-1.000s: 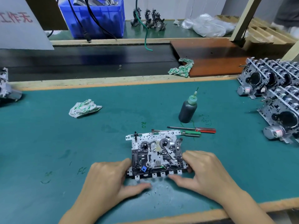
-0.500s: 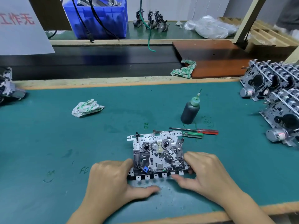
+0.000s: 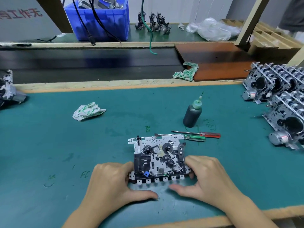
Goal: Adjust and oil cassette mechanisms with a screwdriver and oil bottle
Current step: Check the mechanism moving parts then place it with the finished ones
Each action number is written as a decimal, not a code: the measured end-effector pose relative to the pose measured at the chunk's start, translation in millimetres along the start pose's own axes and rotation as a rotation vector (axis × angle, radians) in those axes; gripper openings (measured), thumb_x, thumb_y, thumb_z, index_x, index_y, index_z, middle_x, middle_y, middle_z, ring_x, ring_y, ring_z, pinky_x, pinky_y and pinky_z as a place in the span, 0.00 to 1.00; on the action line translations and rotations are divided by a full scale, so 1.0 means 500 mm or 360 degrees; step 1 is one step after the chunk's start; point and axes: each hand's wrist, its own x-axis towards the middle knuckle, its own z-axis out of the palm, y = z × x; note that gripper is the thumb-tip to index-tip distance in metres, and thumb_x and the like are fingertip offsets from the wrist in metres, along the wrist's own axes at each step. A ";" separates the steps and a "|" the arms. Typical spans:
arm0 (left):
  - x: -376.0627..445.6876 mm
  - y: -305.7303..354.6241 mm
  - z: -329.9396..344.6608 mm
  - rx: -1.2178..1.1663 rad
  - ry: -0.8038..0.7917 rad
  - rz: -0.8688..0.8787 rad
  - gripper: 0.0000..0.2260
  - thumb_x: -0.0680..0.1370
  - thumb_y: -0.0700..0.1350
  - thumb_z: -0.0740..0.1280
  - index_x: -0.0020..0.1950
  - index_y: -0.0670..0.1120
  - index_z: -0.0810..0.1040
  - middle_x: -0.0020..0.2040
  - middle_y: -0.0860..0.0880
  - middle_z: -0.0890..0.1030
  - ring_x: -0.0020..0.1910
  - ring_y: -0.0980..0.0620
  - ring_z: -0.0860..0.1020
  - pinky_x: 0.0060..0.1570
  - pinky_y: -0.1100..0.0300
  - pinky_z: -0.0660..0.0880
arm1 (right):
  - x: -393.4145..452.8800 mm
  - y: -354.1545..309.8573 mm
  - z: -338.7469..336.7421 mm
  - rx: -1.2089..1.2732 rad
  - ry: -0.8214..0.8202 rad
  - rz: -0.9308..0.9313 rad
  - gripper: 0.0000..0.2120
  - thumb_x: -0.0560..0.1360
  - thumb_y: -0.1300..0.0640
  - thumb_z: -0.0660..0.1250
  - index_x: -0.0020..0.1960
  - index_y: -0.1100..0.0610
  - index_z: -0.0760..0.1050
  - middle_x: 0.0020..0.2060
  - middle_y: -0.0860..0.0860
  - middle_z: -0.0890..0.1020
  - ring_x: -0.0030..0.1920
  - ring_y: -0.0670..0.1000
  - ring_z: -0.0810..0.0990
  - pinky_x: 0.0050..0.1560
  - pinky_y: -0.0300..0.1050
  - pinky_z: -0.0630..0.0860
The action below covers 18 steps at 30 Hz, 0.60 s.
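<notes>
Teal felt-covered workbench [image 3: 49, 137] with a wooden edge; black conveyor belt [image 3: 82, 63] behind it. Grey metal cassette mechanism [image 3: 158, 157] lies flat near the front edge, between both hands. Left hand [image 3: 111, 186] grips its left edge, right hand [image 3: 212, 180] its right edge, thumbs on the felt. Dark oil bottle [image 3: 192, 115] stands beyond. "FC" is inked on the felt.

mechanism [image 3: 158, 157] front-centre | screwdrivers [image 3: 196, 136] just behind | oil bottle [image 3: 192, 115] behind those
</notes>
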 end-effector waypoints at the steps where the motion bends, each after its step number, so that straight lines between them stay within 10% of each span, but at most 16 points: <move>1: -0.002 -0.001 -0.001 -0.0018 -0.0011 0.0046 0.27 0.59 0.77 0.63 0.27 0.54 0.62 0.17 0.53 0.64 0.16 0.55 0.66 0.17 0.65 0.65 | 0.001 -0.002 0.000 0.0005 0.0019 0.0035 0.27 0.65 0.33 0.63 0.27 0.55 0.62 0.21 0.48 0.66 0.21 0.49 0.64 0.25 0.40 0.58; 11: -0.005 0.006 -0.011 -0.0026 0.0022 -0.0097 0.31 0.63 0.77 0.57 0.27 0.48 0.64 0.17 0.52 0.64 0.17 0.55 0.64 0.19 0.66 0.63 | 0.002 -0.001 -0.011 0.0229 -0.0194 0.0075 0.28 0.70 0.34 0.62 0.28 0.56 0.63 0.23 0.46 0.64 0.25 0.45 0.60 0.29 0.37 0.56; 18: 0.004 0.025 -0.024 -0.0861 0.0321 -0.0232 0.27 0.78 0.68 0.50 0.32 0.49 0.69 0.20 0.56 0.67 0.19 0.57 0.66 0.22 0.63 0.65 | 0.040 -0.009 -0.038 0.1329 -0.0258 0.0822 0.27 0.63 0.33 0.65 0.22 0.57 0.68 0.18 0.52 0.69 0.21 0.47 0.66 0.28 0.38 0.63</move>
